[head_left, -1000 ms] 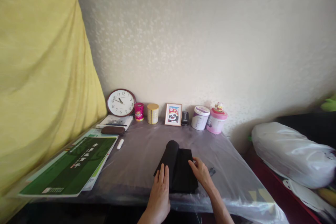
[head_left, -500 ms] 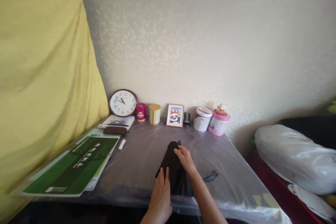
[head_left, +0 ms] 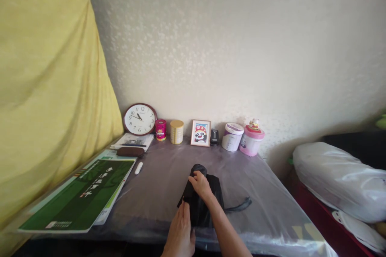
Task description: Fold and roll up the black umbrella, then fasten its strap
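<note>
Close to the near edge of the tabletop (head_left: 262, 188) lies a black fabric bundle (head_left: 196, 211), broad and loosely folded at the front, with a rounded far end and a thin dark strap (head_left: 240, 205) trailing out to the right. The fingers of the left hand (head_left: 181, 229) sit side by side at its near left part, and farther along the bent fingers of the right hand (head_left: 200, 184) lie over its top; whether either set is clamped on the fabric, I can't tell.
</note>
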{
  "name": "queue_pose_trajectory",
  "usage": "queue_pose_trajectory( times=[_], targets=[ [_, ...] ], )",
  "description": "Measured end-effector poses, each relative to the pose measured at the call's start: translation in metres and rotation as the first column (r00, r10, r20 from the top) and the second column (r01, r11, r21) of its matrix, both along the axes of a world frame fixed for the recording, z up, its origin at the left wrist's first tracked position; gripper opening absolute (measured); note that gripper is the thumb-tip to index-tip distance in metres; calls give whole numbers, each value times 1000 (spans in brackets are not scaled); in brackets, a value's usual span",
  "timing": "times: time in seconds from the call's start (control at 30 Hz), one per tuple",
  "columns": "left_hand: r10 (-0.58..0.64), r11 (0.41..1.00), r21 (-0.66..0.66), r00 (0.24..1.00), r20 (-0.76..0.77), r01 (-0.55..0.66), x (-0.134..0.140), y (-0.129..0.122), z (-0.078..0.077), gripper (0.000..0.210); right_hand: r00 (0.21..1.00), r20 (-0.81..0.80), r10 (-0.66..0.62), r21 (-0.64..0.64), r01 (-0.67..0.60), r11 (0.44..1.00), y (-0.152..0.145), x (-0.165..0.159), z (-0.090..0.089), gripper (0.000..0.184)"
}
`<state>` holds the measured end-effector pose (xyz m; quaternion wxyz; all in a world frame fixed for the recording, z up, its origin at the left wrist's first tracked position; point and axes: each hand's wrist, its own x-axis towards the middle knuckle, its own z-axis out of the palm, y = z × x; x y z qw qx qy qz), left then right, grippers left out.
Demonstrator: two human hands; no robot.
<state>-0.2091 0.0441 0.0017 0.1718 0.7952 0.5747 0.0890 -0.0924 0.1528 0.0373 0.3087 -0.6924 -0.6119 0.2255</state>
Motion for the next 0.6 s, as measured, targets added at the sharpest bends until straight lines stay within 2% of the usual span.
queue_pose_trajectory(
  times=[0.13,0.2,0.27,0.33,0.43,0.5,0.6],
  targets=[
    [7,986,165,996,89,-21,-13,-3,-12,69,997,-40,61,-40,-62,997,-1,-3,5,29],
    [13,965,260,994,109,-41,-15,-4,-7,61,990,-89,108,-58,-114,992,-2,-5,6,28],
    [-37,955,295,994,99,6,-13,-4,5,54,976,-143,165,-53,-174,983,-4,-6,8,26],
    [-117,957,277,990,75,92,-8,-3,18,58,963,-165,215,-35,-223,974,-5,-7,8,23],
    [-110,979,176,993,40,102,-1,1,28,74,958,-118,261,-12,-264,964,-7,-6,9,21],
    [-70,989,129,997,22,66,3,4,25,84,957,-70,282,16,-282,959,-10,-6,9,22],
    [-54,993,102,999,-2,54,5,6,12,90,947,-25,319,85,-316,945,-20,-5,10,24]
  ],
)
